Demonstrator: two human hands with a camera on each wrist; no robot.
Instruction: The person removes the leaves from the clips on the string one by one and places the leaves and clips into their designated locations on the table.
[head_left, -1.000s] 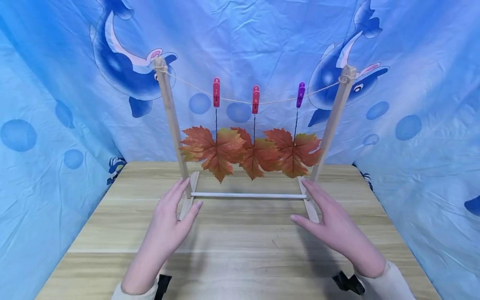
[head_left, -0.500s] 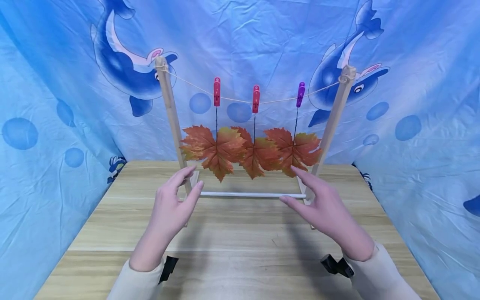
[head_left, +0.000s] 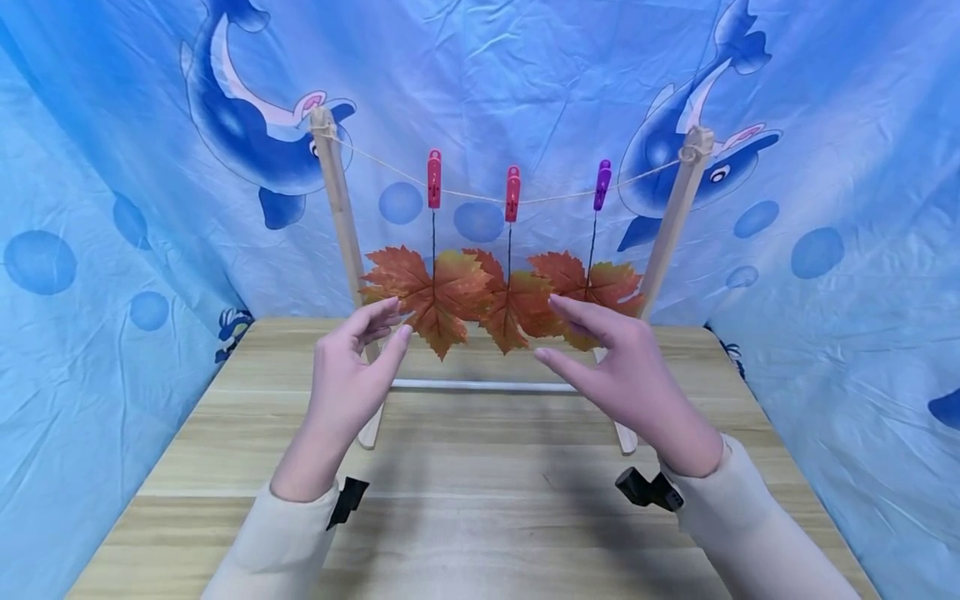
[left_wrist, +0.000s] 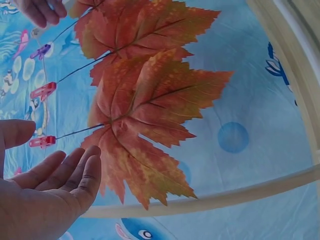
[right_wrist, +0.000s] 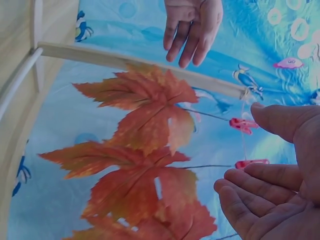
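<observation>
Above the table point(head_left: 480, 533), left hand point(head_left: 347, 371) and right hand point(head_left: 624, 362) curve half-spread, empty, though any touch is hard to judge. Just beyond, three leaves point(head_left: 507, 307) hang from pegs point(head_left: 512, 196), probably light and flimsy; I'd pinch their wiry stems point(head_left: 433, 242).

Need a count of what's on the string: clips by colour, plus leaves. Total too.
Red clips: 2
Purple clips: 1
Leaves: 3
Total: 6
</observation>
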